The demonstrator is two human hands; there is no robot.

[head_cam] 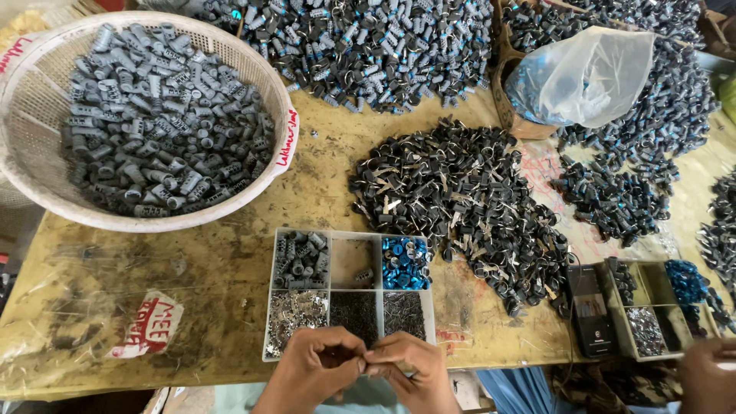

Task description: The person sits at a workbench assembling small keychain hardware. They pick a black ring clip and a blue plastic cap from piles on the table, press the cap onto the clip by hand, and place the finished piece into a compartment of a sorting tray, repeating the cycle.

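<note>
Just below the near edge of the six-compartment sorting tray [349, 287], the left hand [314, 372] and right hand [410, 368] meet fingertip to fingertip, pinching something too small to make out. Beyond the tray to the right spreads a heap of black clips [460, 199]. Far left of it stands a white basket [46, 180] of grey plugs [157, 123].

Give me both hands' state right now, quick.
Left hand: fingers pinched together at a small part, too tiny to identify.
Right hand: fingers pinched against the left's, at the same spot; what it holds cannot be told.
</note>
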